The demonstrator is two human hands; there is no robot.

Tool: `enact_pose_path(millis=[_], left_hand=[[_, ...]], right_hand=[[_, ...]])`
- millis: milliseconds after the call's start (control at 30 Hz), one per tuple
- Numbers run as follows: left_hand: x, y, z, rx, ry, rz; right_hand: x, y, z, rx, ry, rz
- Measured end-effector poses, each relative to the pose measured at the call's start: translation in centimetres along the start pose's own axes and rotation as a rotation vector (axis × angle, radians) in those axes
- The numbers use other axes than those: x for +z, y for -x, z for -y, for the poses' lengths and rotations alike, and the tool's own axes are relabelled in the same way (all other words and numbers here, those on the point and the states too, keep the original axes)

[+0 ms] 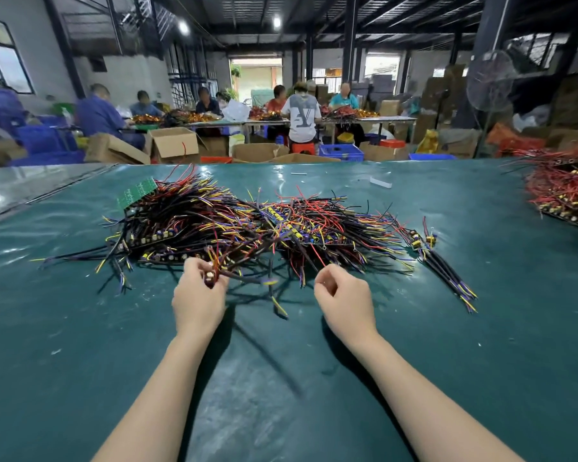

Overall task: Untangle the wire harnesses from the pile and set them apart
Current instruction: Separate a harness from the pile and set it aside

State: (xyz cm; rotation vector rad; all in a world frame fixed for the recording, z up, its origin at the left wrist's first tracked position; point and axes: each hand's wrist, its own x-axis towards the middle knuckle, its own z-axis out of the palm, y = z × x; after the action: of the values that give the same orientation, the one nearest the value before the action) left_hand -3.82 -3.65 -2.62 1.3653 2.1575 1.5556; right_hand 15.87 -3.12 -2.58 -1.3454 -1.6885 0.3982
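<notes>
A big tangled pile of wire harnesses (234,225), black, red, yellow and purple wires with small boards, lies across the middle of the green table (414,361). My left hand (197,295) grips one harness (244,278) at its near edge, by a small component; its wires trail right, lifted off the table. My right hand (342,295) hovers near the pile's front with fingers curled, thumb and forefinger pinching a thin red wire (317,256). A small separate bundle of harnesses (447,271) lies to the right of the pile.
A green circuit board (136,193) sticks out at the pile's far left. Another heap of red wires (564,195) sits at the table's right edge. Small white scraps (380,181) lie at the far side. People work at tables beyond, among boxes and crates.
</notes>
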Motion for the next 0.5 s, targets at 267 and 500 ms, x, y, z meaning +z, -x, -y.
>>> enact_pose_path(millis=[267,500], left_hand=[[-0.5,1.6,-3.0,0.122,0.624,0.154],[-0.2,2.2,-3.2,0.197,0.503,0.065]], right_hand=[[1.0,0.3,2.8,0.266,-0.757,0.388],[1.7,0.9,2.3,-0.080,-0.211,0.184]])
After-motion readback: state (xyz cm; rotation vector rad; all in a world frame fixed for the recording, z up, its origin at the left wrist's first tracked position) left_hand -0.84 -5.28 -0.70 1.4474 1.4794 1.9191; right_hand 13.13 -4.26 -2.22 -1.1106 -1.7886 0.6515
